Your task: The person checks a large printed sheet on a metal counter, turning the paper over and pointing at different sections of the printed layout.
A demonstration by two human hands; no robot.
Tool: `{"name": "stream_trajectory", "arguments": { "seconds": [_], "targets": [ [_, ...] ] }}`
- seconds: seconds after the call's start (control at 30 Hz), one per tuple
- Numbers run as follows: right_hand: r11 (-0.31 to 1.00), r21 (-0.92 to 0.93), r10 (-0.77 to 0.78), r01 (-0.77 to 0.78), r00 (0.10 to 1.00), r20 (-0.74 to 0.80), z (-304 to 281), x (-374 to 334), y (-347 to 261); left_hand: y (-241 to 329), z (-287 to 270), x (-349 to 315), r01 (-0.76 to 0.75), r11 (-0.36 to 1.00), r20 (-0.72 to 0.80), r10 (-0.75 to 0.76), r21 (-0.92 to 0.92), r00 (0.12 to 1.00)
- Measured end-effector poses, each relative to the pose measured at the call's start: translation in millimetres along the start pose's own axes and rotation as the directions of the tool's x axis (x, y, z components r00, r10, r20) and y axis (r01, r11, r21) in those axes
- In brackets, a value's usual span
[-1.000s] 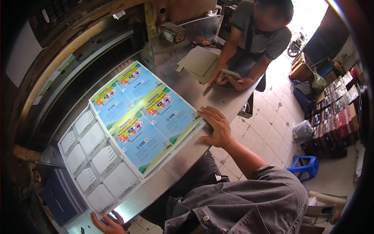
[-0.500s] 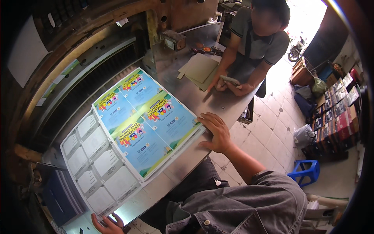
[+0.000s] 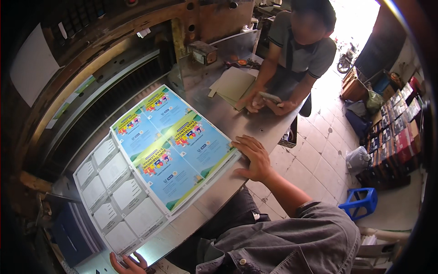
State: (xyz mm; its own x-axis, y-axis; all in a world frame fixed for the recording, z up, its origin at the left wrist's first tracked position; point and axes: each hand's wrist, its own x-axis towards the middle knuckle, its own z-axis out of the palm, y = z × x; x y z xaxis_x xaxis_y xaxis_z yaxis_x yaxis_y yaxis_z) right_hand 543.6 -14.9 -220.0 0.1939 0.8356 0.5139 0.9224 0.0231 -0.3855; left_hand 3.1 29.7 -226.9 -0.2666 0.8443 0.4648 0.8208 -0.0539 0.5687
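A stack of printed sheets lies on a metal table (image 3: 200, 201). Its upper part is a colourful blue, green and yellow sheet (image 3: 182, 157) printed with four-part panels; beside it, toward the lower left, is a grey-and-white sheet (image 3: 121, 192) with a grid of blank boxes. My right hand (image 3: 254, 160) rests at the right edge of the colourful sheet, fingers spread, with nothing gripped. At the bottom corner of the grey-and-white sheet is my left hand (image 3: 127, 264), its fingers apart against the paper's edge; its lower part is cut off by the frame.
A large machine frame (image 3: 180, 45) surrounds the table's far side. Across the table, another person holds a phone (image 3: 270, 97) near grey-beige boards (image 3: 235, 84). A dark blue stack (image 3: 75, 235) stands at lower left. A blue stool (image 3: 359, 204) and stacked bundles (image 3: 394, 146) are on the right.
The sheets appear slightly lower in view, along with much of the surroundings. Both my hands stay at the sheets' edges. The other person's hands have shifted slightly left.
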Motion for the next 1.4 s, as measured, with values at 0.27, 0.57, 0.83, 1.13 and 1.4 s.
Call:
{"name": "stream_trajectory", "arguments": {
  "seconds": [0.27,0.57,0.83,1.13,1.4],
  "targets": [
    [1.0,-0.008,-0.003,0.003,1.0,-0.012,-1,0,0,1,0,0,0.044,0.999,0.001,-0.044,0.029,0.999],
    [1.0,0.013,0.005,-0.005,1.0,0.002,-1,-1,0,-9,2,0,-0.023,0.999,-0.02,0.023,-0.029,1.0],
    [1.0,0.01,-0.005,0.006,1.0,-0.024,1,0,1,-5,2,0,0.021,0.999,0.006,-0.021,-0.041,1.0],
    [1.0,0.002,0.002,-0.002,0.999,-0.033,-2,-4,1,-17,3,-3,-0.071,0.997,-0.031,0.072,0.014,0.997],
    [0.999,0.033,-0.009,0.009,1.0,-0.016,6,0,-1,-42,-1,-6,0.095,0.995,0.049,-0.093,-0.037,0.994]
  ]
}}
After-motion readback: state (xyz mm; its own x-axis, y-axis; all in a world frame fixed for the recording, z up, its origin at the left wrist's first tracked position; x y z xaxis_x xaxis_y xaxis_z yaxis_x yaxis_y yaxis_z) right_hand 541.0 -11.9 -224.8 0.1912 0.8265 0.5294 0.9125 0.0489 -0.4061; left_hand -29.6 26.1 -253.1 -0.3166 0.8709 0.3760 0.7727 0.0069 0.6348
